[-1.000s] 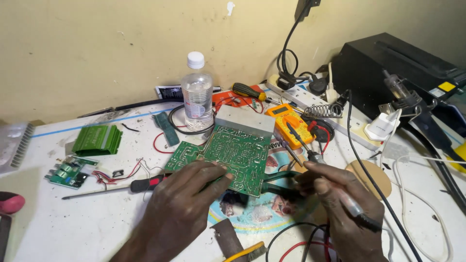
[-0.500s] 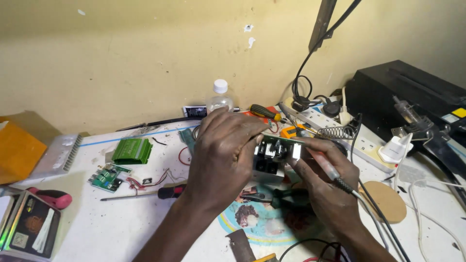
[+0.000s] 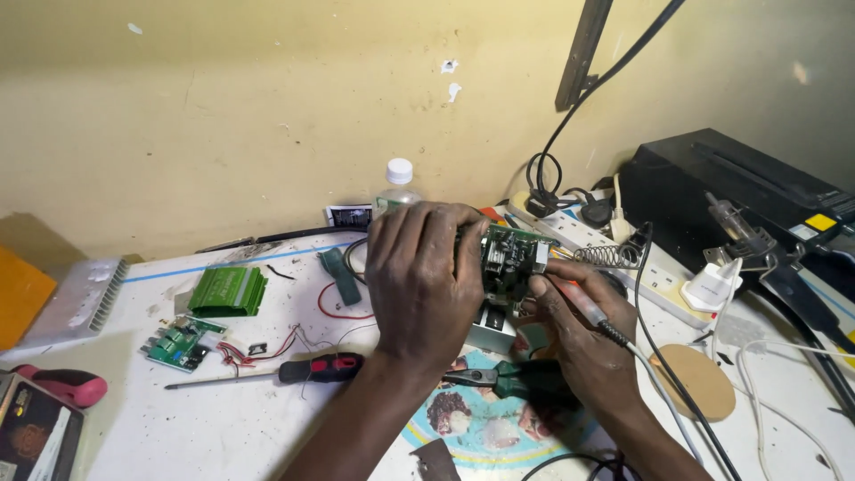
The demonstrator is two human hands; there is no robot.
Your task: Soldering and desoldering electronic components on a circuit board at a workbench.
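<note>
Green fibreglass with dark blocky parts, the circuit board (image 3: 509, 258) is held tilted up on edge above the middle of the bench, just in front of the bottle (image 3: 398, 185). The left hand (image 3: 426, 276) wraps over its near side, fingers curled around the top edge in a firm grasp. The right hand (image 3: 579, 343) pinches a soldering iron (image 3: 588, 312) like a pen, closed around its handle, fingertips resting against the board's right edge; its black cord trails off toward the lower right.

Below the hands lie green-handled pliers (image 3: 517, 381) on a round printed mat (image 3: 485, 428). A red-and-black screwdriver (image 3: 294, 370) lies to the left, beyond it a small board (image 3: 181, 343) with red wires and a ribbed green heatsink (image 3: 228, 290). Bare white tabletop (image 3: 232, 428) lies open at lower left; the right side is crowded by a white power strip (image 3: 623, 258), a coiled iron stand (image 3: 606, 256) and a black box (image 3: 730, 196).
</note>
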